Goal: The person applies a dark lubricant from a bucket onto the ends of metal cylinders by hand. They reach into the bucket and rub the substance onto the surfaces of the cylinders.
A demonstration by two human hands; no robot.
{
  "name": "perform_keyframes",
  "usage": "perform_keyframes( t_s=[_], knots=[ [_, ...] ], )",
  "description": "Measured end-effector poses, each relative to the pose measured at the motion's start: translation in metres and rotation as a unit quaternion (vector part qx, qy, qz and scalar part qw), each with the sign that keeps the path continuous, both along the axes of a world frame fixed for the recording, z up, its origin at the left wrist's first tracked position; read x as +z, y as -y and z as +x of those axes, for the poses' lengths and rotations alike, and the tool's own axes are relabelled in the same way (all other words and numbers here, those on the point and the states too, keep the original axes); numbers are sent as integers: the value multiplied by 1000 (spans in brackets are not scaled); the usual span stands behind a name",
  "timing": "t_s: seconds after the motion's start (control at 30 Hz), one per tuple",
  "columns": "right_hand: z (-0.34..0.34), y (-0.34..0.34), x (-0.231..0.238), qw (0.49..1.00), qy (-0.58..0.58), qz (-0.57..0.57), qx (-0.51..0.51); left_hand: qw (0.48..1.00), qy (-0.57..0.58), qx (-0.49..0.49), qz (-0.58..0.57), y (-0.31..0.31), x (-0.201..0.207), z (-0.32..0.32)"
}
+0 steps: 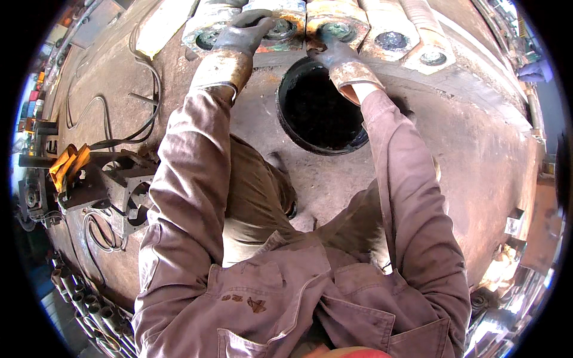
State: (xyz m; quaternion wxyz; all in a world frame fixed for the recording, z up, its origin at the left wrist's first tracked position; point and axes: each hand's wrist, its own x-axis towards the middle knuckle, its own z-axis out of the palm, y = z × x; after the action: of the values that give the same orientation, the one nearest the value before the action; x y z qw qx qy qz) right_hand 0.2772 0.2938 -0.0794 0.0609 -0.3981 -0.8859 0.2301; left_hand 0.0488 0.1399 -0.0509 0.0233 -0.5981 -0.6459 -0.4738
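Observation:
Both my hands wear dark, dirty gloves with stained tan cuffs and reach to a row of thick metal cylinders. My left hand [242, 39] lies against the end of one rusty cylinder [287, 28], its fingers and thumb apart. At the dark, greasy round opening of the adjoining cylinder [346, 21] is my right hand [335, 55], thumb stretched out to the left; its fingertips are partly lost against the dark opening. Below that hand stands a round black bucket [285, 122] with dark, lumpy contents. My right wrist passes over its rim.
Two more cylinders with greasy ends [392, 40] lie to the right. Black cables [156, 83] loop on the floor at the left, near a dark metal bracket [122, 185] and a yellow-orange cloth-like piece [68, 164]. Several pipes [89, 304] are stacked at the lower left.

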Motion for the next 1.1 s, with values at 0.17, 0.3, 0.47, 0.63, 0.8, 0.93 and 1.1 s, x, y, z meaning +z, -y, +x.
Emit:
perform_keyframes(
  t_s=[0.17,0.3,0.47,0.63,0.8,0.93,1.1],
  knots=[
    [23,1,1,988,-121,-91,10,980,167,51,-98,1,7,14],
    [19,12,15,990,-62,-93,-91,999,2,22,-24,10,-9,-8],
    [19,-12,-12,971,-211,-104,-44,948,281,64,-135,8,35,44],
    [0,-24,-31,966,-239,-99,-16,947,272,84,-147,8,24,33],
    [10,-28,-51,963,-248,-104,-9,936,237,132,-225,15,52,60],
    [20,-64,-69,945,-293,-146,-19,958,255,25,-126,-6,32,47],
    [11,-21,-26,957,-244,-154,-17,953,248,63,-165,11,23,31]
  ],
)
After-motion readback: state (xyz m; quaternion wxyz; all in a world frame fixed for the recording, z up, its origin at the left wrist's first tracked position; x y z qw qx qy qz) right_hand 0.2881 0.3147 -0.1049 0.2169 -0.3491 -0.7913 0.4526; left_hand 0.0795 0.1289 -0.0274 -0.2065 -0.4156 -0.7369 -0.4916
